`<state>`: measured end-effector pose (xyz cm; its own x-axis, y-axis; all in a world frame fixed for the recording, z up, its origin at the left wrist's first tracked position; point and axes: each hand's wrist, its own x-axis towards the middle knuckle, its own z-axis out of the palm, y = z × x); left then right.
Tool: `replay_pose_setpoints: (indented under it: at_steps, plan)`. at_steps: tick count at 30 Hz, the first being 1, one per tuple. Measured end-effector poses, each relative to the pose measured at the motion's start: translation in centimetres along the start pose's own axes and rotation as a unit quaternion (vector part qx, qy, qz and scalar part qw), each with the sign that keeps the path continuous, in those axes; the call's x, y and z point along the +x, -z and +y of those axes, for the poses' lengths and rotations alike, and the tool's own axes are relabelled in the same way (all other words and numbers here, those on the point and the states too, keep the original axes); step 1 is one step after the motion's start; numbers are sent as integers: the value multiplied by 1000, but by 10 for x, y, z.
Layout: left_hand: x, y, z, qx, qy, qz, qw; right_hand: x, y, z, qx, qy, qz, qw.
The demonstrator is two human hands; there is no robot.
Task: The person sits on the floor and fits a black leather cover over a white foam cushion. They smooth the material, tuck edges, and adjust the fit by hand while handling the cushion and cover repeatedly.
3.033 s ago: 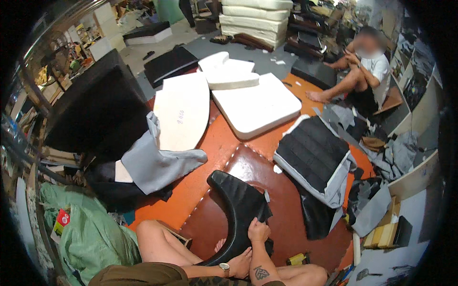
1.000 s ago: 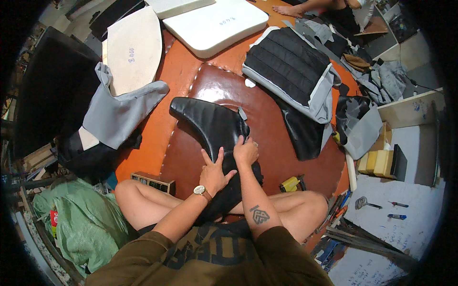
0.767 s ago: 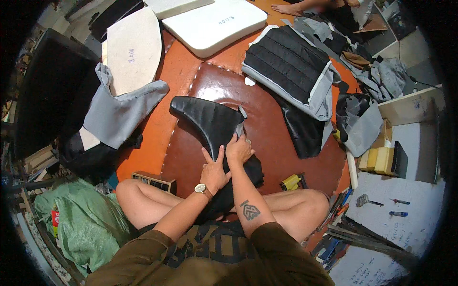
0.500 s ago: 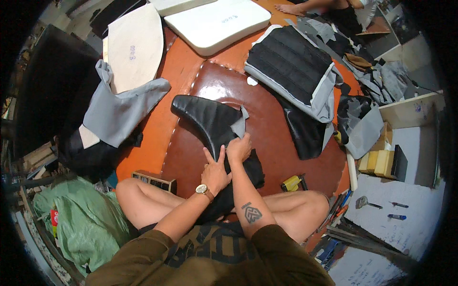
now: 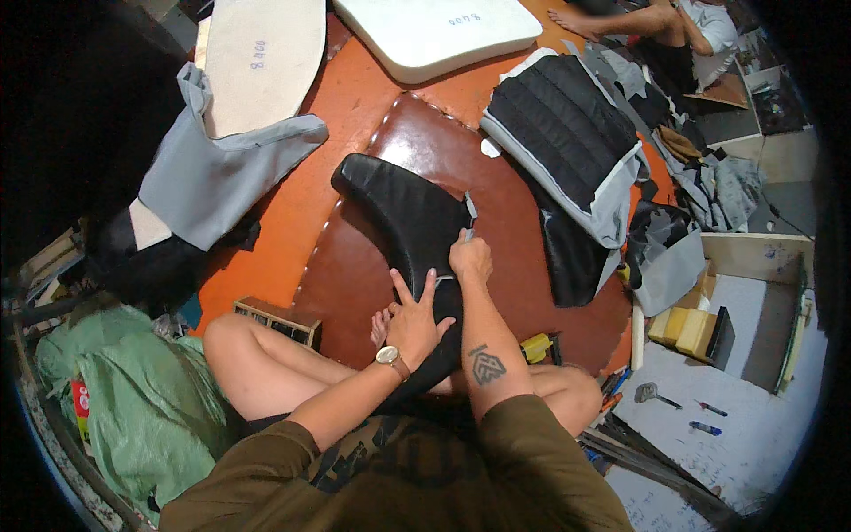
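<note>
A black leather-covered curved piece (image 5: 394,208), like a seat part, lies across my lap and the brown padded mat (image 5: 355,284). On its near half my left hand (image 5: 417,328) is laid with fingers spread. My right hand (image 5: 472,257) is closed at the piece's right edge, pinching the grey-backed rim of the black cover. A small grey flap (image 5: 470,206) sticks up just beyond those fingers. What lies beneath the piece is hidden.
Farther right lie a black quilted cover (image 5: 567,124) and black leather pieces (image 5: 567,253). Cream foam (image 5: 266,66), a white foam block (image 5: 434,35) and grey fabric (image 5: 213,182) lie beyond. A yellow-black tool (image 5: 536,348) is near my right knee. Another person's leg (image 5: 634,25) shows at far right.
My right hand has moved outward along the right edge, and less of the grey flap shows. My left hand's fingers have spread wider on the black piece. The view has shifted slightly.
</note>
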<state>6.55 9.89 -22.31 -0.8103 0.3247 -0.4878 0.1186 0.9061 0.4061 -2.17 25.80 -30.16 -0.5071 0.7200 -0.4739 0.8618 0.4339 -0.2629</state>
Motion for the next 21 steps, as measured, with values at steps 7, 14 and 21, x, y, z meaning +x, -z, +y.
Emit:
replay_pose_setpoints:
  at_steps: [7,14,21]
  plan:
    - [26,-5,-29,-289,13,79,954,-1,-2,3,-38,56,1,998]
    - [36,-9,-8,93,-159,78,980,0,-3,3,-31,55,24,998]
    - [39,-19,-5,90,-117,69,987,-5,4,13,27,64,10,998]
